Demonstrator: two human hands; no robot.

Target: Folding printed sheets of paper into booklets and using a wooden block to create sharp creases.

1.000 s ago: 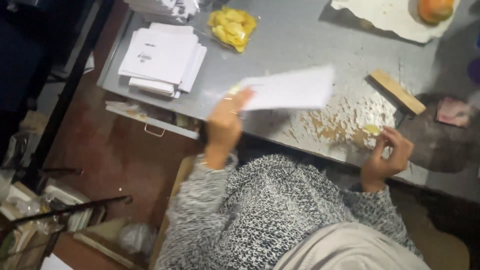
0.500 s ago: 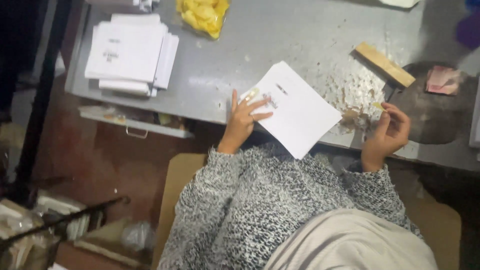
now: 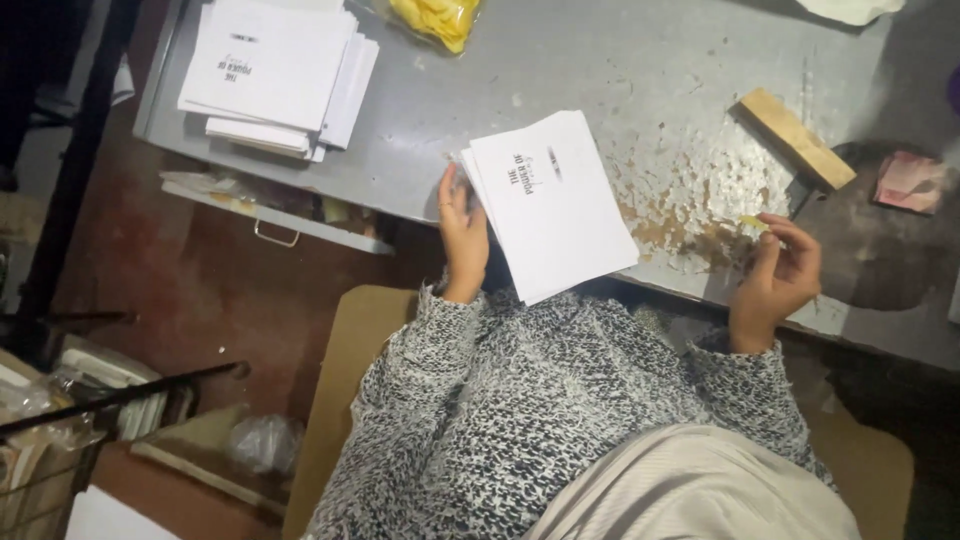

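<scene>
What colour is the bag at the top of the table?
Yellow: the bag shows best, partly cut off, in the head view.

- A thin stack of white printed sheets (image 3: 552, 205) lay tilted at the grey table's near edge, overhanging it.
- A small yellowish scrap (image 3: 752, 222) sat pinched over the flaky patch.

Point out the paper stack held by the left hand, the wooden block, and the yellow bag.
paper stack (image 3: 555, 205), head view, middle of top sheet
wooden block (image 3: 797, 138), head view, top face
yellow bag (image 3: 437, 20), head view, centre
</scene>
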